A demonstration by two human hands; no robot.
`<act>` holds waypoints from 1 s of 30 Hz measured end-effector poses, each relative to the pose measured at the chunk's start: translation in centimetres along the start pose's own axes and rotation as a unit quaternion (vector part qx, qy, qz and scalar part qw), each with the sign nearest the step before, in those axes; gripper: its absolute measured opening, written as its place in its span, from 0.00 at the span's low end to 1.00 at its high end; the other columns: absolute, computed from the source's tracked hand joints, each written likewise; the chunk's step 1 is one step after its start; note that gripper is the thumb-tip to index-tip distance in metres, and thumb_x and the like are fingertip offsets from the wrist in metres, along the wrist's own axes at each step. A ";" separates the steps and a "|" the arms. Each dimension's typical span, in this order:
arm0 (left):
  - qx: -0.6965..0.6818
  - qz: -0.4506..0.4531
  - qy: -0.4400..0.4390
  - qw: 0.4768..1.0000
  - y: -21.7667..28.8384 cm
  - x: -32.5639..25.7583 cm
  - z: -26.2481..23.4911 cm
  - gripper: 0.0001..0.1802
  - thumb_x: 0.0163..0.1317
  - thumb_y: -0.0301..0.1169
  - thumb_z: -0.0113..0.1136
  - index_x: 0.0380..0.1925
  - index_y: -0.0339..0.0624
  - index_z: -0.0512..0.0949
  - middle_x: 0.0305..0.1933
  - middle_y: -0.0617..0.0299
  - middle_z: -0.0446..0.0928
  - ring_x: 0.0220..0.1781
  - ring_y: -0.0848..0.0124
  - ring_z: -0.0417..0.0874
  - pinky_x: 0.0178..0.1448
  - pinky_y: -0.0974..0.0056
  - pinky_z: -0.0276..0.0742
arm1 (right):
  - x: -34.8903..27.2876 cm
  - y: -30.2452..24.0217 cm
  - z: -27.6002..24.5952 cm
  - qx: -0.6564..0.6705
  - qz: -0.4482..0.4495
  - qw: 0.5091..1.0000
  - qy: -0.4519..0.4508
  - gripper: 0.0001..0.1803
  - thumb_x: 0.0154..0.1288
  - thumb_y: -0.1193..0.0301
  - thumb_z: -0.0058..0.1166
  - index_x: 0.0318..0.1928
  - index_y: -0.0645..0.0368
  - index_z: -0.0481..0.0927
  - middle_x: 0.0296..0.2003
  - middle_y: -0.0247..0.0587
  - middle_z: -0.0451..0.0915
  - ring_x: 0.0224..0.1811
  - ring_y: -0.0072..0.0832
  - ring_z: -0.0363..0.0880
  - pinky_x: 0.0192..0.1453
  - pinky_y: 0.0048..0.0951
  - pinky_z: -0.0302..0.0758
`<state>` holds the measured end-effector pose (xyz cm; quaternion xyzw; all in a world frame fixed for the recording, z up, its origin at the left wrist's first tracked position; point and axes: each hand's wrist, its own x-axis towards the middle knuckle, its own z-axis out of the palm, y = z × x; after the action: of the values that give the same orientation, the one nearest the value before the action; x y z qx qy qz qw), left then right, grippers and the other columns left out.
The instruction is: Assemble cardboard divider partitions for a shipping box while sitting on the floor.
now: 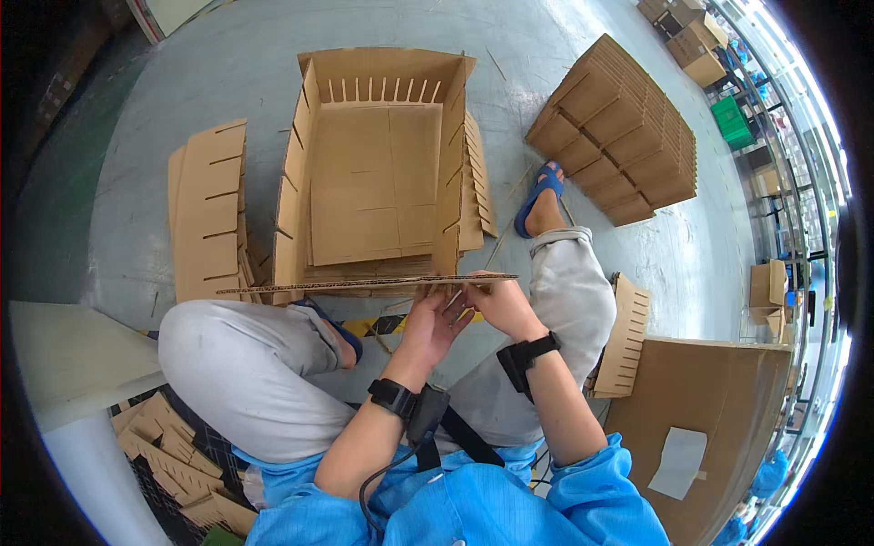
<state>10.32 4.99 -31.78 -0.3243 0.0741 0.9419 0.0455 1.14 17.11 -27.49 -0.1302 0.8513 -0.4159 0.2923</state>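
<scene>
A slotted cardboard panel stands nearly edge-on across the near end of an open cardboard divider frame. My left hand is at the panel's near side, fingers bent against it and partly hidden by its edge. Beside it, my right hand grips the panel near its right end, with some fingers over the top edge. Inside the frame, flat cardboard sheets lie on the floor. The frame's far wall has a row of slots, and its side walls are slotted too.
Slotted panels lie stacked at the left. A tall stack of cardboard grids stands at the far right. Near right are more slotted panels and a large carton. Loose cardboard pieces lie at the lower left.
</scene>
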 end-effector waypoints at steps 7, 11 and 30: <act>-0.007 -0.002 -0.097 0.995 0.3 -0.6 -1.8 0.23 0.63 0.30 0.55 0.57 0.62 0.65 0.55 0.67 0.74 0.60 0.63 0.73 0.60 0.52 0.69 | -5.6 -8.5 -2.2 0.136 -0.009 0.991 0.001 0.21 0.67 0.64 0.55 0.56 0.63 0.74 0.23 0.35 0.77 0.27 0.17 0.72 0.32 0.21 0.68; -0.016 -0.024 -0.068 0.997 0.4 -0.6 -2.3 0.20 0.61 0.30 0.58 0.54 0.57 0.72 0.58 0.66 0.74 0.62 0.66 0.72 0.66 0.50 0.66 | -4.2 -9.1 -1.8 0.171 0.008 0.981 0.087 0.18 0.70 0.60 0.52 0.46 0.66 0.78 0.21 0.31 0.73 0.27 0.13 0.68 0.30 0.20 0.64; -0.111 -0.047 -0.094 0.988 1.2 0.1 -2.2 0.24 0.61 0.34 0.63 0.54 0.60 0.64 0.57 0.66 0.71 0.63 0.59 0.69 0.63 0.48 0.66 | -3.9 -9.3 0.8 0.165 -0.011 0.977 0.131 0.23 0.74 0.57 0.45 0.40 0.66 0.81 0.22 0.29 0.71 0.27 0.16 0.68 0.32 0.20 0.64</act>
<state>11.40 3.39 -33.46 -0.2404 -0.0505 0.9675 0.0599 4.54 12.67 -19.05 -0.0340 0.8002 -0.5674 0.1912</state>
